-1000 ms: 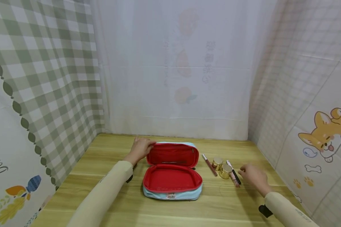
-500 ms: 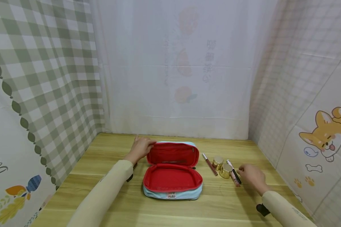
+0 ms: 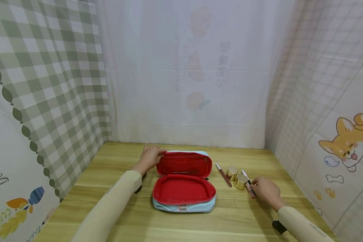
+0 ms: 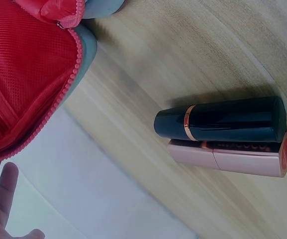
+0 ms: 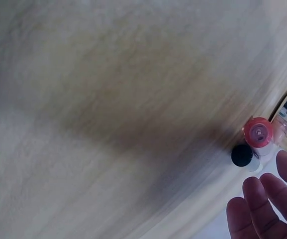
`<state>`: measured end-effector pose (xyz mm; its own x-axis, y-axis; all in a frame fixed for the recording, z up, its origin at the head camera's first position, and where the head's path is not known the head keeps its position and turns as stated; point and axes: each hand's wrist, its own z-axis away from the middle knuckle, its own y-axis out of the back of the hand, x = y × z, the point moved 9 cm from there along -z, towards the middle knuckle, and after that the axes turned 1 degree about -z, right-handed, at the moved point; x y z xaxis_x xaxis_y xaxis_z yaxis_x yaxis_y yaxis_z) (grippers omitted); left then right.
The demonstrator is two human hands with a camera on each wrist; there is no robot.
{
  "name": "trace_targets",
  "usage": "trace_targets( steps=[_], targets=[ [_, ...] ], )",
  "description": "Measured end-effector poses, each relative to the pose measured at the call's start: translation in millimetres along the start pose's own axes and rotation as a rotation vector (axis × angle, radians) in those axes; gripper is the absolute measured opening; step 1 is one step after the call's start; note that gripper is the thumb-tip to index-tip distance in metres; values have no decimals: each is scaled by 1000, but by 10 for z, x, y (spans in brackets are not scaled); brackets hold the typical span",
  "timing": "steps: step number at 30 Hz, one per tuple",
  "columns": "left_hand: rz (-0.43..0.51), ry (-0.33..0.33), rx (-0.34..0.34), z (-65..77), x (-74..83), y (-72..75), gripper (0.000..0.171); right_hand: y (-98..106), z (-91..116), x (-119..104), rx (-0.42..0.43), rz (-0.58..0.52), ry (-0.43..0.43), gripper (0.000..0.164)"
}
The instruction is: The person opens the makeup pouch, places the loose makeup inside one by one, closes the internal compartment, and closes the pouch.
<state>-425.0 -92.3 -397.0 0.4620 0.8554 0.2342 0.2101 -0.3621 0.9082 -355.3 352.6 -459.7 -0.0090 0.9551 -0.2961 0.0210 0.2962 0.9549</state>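
Note:
A light-blue cosmetic pouch (image 3: 184, 208) with red lining stands unzipped, its lid raised at the back. My left hand (image 3: 149, 157) holds the lid's upper left corner; in the left wrist view some fingers (image 4: 5, 191) show behind the red zipper edge. My right hand (image 3: 267, 191) is at the black pen (image 3: 248, 180) with a white patterned end, right of the pouch. Beside that pen lies a pink tube (image 3: 250, 192). In the right wrist view, my thumb and fingers stand apart near the ends of the pink tube (image 5: 258, 133) and black pen (image 5: 241, 155).
Two gold-lidded jars (image 3: 232, 172) stand left of the pen, and a brown pencil (image 3: 224, 176) with a silver end lies beside them. A dark lipstick (image 4: 223, 119) and a pink lipstick (image 4: 238, 158) lie near my left wrist. Cloth curtains surround the wooden table (image 3: 181, 228).
My right hand has moved a little left, reaching the black pen. The left hand stays on the lid corner, and the pouch has not moved.

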Motion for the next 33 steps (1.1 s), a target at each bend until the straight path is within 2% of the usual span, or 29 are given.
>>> trace_targets(
  steps=[5,14,18,33],
  targets=[
    [-2,-5,3,0,-6,-6,29,-41,0,28,-3,-4,-5,14],
    [7,0,-5,-6,-7,-4,29,-38,-17,68,10,22,-16,19],
    [11,-2,0,-4,-3,-3,29,-46,-24,76,10,22,-17,16],
    [-5,0,-11,-7,5,-5,29,-108,-57,93,-32,29,-51,14]
  ],
)
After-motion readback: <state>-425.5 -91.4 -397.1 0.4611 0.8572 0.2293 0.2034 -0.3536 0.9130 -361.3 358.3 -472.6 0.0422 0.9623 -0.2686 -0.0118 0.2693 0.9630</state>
